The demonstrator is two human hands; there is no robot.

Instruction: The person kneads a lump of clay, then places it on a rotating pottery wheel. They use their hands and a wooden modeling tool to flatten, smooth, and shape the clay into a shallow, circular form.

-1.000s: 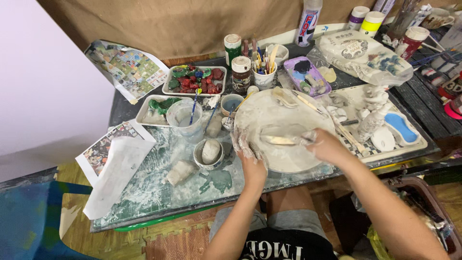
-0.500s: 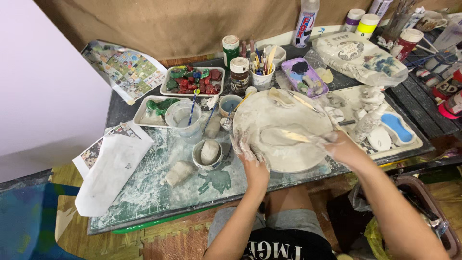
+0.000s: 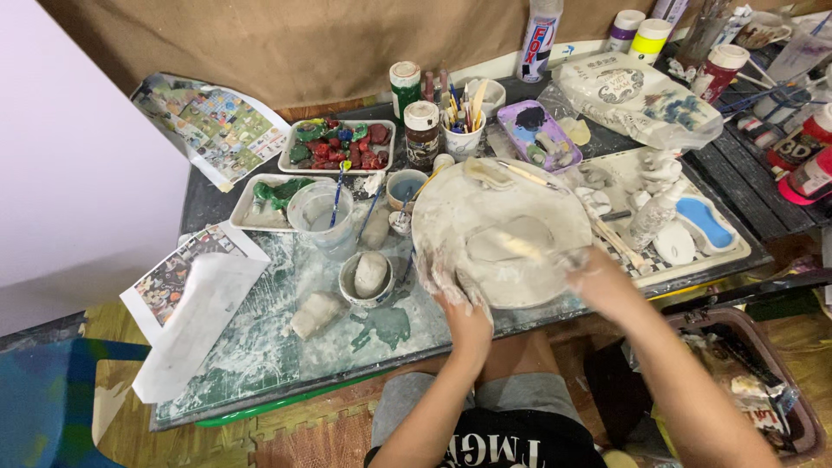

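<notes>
We see a large round clay-smeared board (image 3: 503,230) lying flat on the desk (image 3: 260,347), near its front edge, with a flattened slab of grey clay (image 3: 511,241) at its middle. Our left hand (image 3: 451,282) lies spread open, palm down, on the board's near-left rim, coated in wet clay. Our right hand (image 3: 594,270) is closed around a thin pale tool (image 3: 524,247) whose tip lies on the slab; this hand is blurred, so we cannot tell the grip more finely. The slab thus sits just ahead of both hands, between them.

We judge the main risk to be the board sliding: it reaches the desk's front edge, and a slick left palm may fail to steady it against a hard stroke. A heavy push of the tool could also tear the thin slab.

Just left of the board stand a small bowl with a clay lump (image 3: 371,277) and a clear cup of water (image 3: 316,212), close enough for an elbow to tip it over. A tray of coloured pieces (image 3: 338,146) lies further back
</notes>
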